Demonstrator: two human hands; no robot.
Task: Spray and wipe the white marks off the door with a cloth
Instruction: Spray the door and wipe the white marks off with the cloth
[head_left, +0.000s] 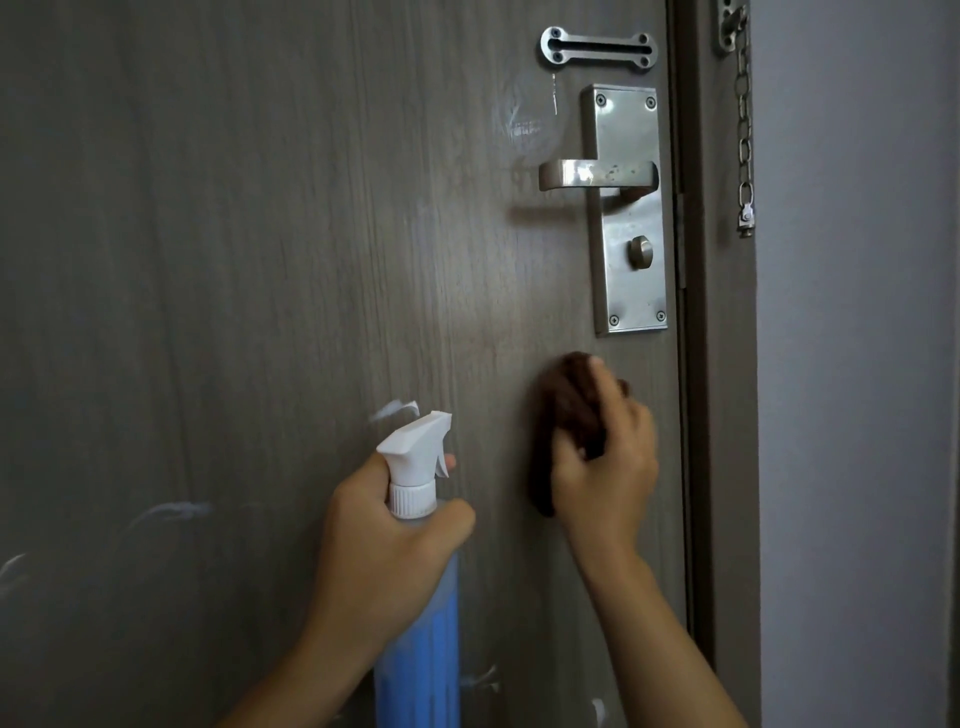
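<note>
White marks (395, 409) lay scattered on the grey wood-grain door (234, 260): one streak just above the spray nozzle, others low left, a faint smear beside the lever handle (597, 174). Your right hand (605, 467) pressed a brown cloth (563, 415) to the door below the lock plate (628, 208), fingers curled over it. Your left hand (384, 540) gripped the blue spray bottle (418, 623) by its neck. Nearest streak sat up-left of the cloth, running roughly sideways; left hand closer.
</note>
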